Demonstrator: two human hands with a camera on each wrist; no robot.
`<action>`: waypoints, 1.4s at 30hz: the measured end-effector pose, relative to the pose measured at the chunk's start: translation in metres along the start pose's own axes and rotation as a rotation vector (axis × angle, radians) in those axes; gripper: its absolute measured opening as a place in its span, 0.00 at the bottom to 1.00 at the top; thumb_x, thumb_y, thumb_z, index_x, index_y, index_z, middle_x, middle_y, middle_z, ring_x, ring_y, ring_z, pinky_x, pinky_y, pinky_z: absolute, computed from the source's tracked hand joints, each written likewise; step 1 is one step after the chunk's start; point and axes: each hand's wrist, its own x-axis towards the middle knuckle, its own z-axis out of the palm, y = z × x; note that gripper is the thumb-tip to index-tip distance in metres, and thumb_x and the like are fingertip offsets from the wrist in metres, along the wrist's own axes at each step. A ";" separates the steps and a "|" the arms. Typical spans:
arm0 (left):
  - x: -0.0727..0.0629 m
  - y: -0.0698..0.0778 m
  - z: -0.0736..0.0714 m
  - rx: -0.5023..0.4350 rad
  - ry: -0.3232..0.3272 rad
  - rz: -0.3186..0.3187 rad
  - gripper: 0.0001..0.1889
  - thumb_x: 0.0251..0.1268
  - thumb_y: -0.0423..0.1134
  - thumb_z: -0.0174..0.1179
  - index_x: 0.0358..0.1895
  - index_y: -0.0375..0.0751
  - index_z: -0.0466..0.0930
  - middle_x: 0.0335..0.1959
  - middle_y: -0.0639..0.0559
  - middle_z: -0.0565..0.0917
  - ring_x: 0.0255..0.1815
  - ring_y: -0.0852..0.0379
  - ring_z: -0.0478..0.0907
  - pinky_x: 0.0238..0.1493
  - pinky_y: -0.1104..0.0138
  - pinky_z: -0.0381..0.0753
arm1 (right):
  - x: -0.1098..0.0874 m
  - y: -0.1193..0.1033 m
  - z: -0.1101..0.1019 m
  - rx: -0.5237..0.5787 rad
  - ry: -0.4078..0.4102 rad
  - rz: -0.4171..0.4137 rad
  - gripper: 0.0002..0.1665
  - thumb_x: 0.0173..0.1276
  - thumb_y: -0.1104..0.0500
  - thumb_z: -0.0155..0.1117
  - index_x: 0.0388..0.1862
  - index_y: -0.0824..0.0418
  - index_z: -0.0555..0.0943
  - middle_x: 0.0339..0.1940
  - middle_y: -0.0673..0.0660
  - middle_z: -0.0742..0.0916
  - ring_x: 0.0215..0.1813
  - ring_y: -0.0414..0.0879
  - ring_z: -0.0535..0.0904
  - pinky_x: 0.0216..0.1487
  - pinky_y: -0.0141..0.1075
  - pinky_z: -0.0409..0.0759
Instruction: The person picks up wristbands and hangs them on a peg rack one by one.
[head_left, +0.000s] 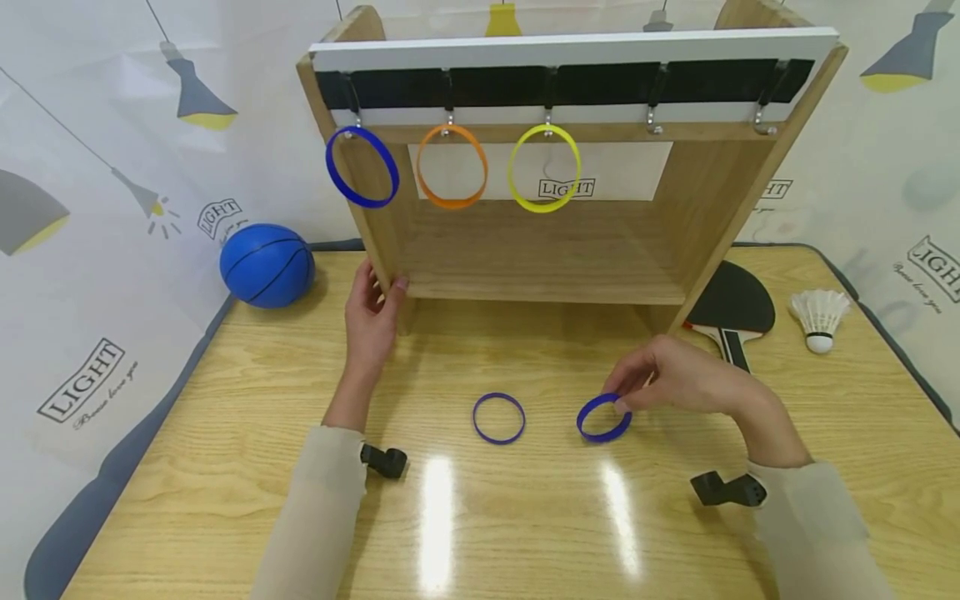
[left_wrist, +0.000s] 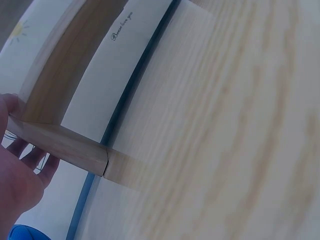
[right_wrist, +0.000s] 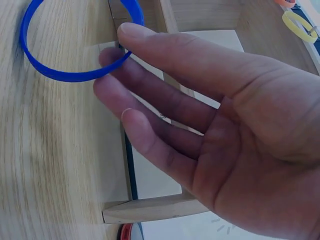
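Between thumb and fingertips, my right hand [head_left: 678, 379] pinches a blue silicone wristband [head_left: 582, 421], which is tilted close over the table; the right wrist view shows the same blue wristband [right_wrist: 65, 76] at the fingertips. My left hand [head_left: 372, 321] grips the lower left side panel of a wooden shelf [head_left: 540, 287], thumb on the front edge and fingers around the outside. Lying flat on the table between the hands is a second, thinner blue wristband [head_left: 476, 425]. From the shelf's hooks hang a blue band [head_left: 392, 171], an orange band [head_left: 453, 203] and a yellow band [head_left: 543, 207].
Two hooks at the right of the rack, such as the end hook [head_left: 763, 125], hold no band. A blue ball [head_left: 267, 265] sits left of the shelf. To its right lie a black table tennis paddle [head_left: 738, 300] and a shuttlecock [head_left: 820, 317] on the wooden table [head_left: 525, 525].
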 end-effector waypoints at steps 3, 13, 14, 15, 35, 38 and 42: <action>0.000 0.000 0.000 -0.001 0.000 0.002 0.26 0.71 0.28 0.56 0.70 0.38 0.66 0.64 0.37 0.72 0.62 0.41 0.72 0.59 0.52 0.72 | 0.001 -0.001 0.000 -0.024 0.015 0.001 0.08 0.61 0.61 0.73 0.40 0.59 0.88 0.34 0.53 0.88 0.38 0.46 0.84 0.40 0.38 0.81; 0.001 -0.002 0.000 0.008 -0.002 0.006 0.26 0.71 0.28 0.56 0.70 0.39 0.67 0.64 0.37 0.72 0.62 0.41 0.72 0.58 0.55 0.73 | 0.002 -0.010 0.002 -0.078 0.115 -0.012 0.08 0.61 0.56 0.74 0.40 0.53 0.88 0.32 0.47 0.88 0.37 0.44 0.82 0.35 0.36 0.80; 0.001 -0.001 0.000 0.004 -0.004 0.008 0.25 0.71 0.28 0.56 0.70 0.39 0.67 0.64 0.37 0.72 0.62 0.42 0.72 0.58 0.55 0.73 | 0.001 -0.011 0.002 -0.084 0.127 -0.013 0.08 0.61 0.56 0.74 0.40 0.52 0.88 0.33 0.47 0.88 0.37 0.43 0.82 0.34 0.36 0.79; 0.001 -0.001 0.000 0.006 -0.004 0.007 0.25 0.71 0.28 0.56 0.70 0.39 0.67 0.64 0.37 0.72 0.62 0.42 0.72 0.58 0.55 0.73 | 0.001 -0.012 0.002 -0.091 0.139 -0.012 0.08 0.61 0.56 0.74 0.41 0.51 0.88 0.33 0.46 0.88 0.37 0.43 0.82 0.34 0.36 0.79; 0.001 -0.003 0.000 -0.004 -0.008 0.003 0.26 0.71 0.29 0.56 0.70 0.40 0.67 0.64 0.36 0.72 0.62 0.42 0.72 0.58 0.53 0.72 | -0.004 -0.035 -0.013 -0.125 0.541 -0.067 0.09 0.62 0.54 0.74 0.42 0.49 0.88 0.34 0.44 0.88 0.36 0.42 0.81 0.33 0.32 0.76; 0.001 -0.003 -0.001 -0.004 -0.002 -0.006 0.25 0.71 0.29 0.56 0.70 0.40 0.67 0.64 0.37 0.72 0.62 0.42 0.72 0.59 0.53 0.72 | -0.006 -0.045 -0.024 -0.079 0.606 -0.079 0.11 0.62 0.56 0.74 0.44 0.51 0.88 0.36 0.47 0.88 0.37 0.44 0.82 0.33 0.31 0.77; 0.001 -0.003 -0.002 -0.002 -0.003 -0.009 0.25 0.71 0.29 0.56 0.70 0.40 0.67 0.64 0.38 0.72 0.63 0.43 0.71 0.59 0.53 0.72 | -0.009 -0.062 -0.040 0.093 0.707 -0.097 0.14 0.63 0.59 0.73 0.47 0.61 0.87 0.39 0.54 0.89 0.38 0.48 0.82 0.31 0.29 0.78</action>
